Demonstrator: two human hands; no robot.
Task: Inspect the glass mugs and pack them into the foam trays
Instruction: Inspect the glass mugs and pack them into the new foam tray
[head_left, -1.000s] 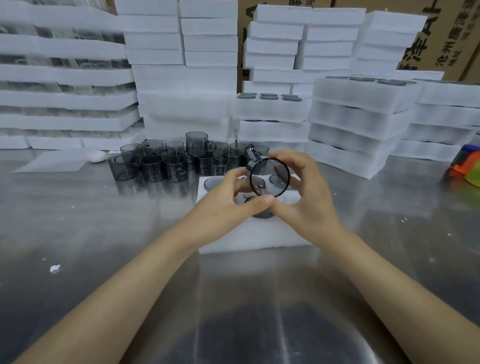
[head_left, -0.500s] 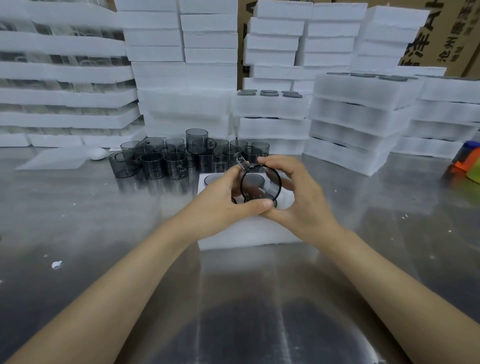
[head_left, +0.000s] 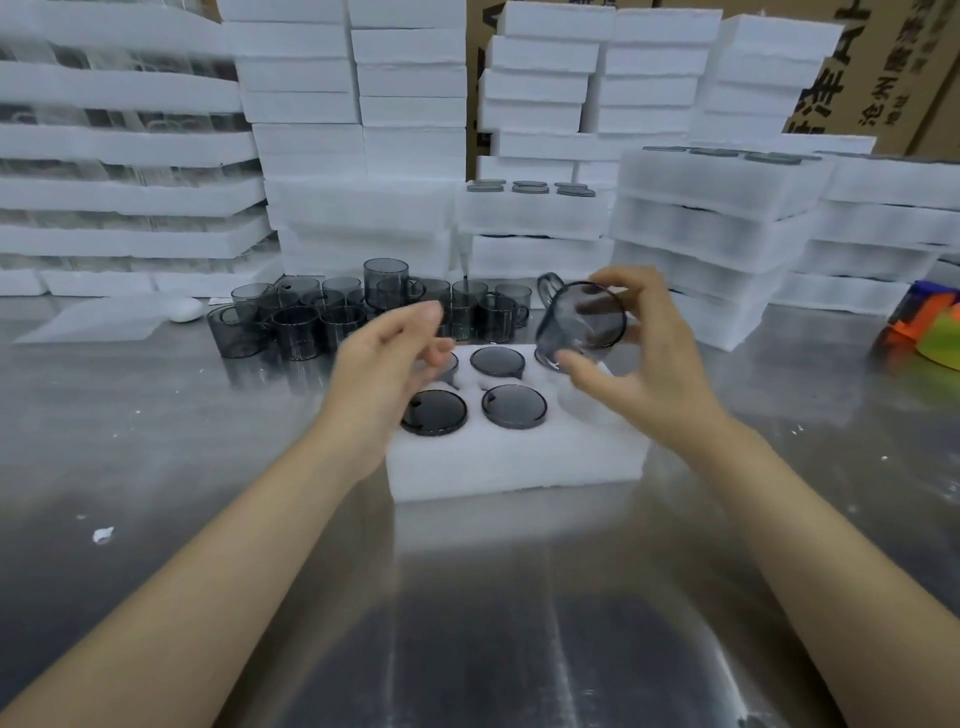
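Note:
My right hand (head_left: 647, 364) grips a smoky grey glass mug (head_left: 582, 319), tilted with its base toward me and its handle up-left, above the right end of a white foam tray (head_left: 519, 462). Several grey mugs sit sunk in the tray's holes, such as one in the front row (head_left: 514, 406). My left hand (head_left: 387, 364) hovers over the tray's left end, fingers loosely curled, holding nothing. A cluster of loose grey mugs (head_left: 332, 319) stands behind the tray on the metal table (head_left: 208, 467).
Stacks of white foam trays (head_left: 358, 156) line the back of the table, some with mugs packed inside (head_left: 530, 188). Cardboard boxes (head_left: 893, 67) stand behind them. A colourful object (head_left: 924, 327) lies at the right edge. A foam crumb (head_left: 103, 534) lies at left.
My left hand let go of the mug and moved left. My right hand carried the mug to the right and tilted it. The tray's packed mugs are now uncovered.

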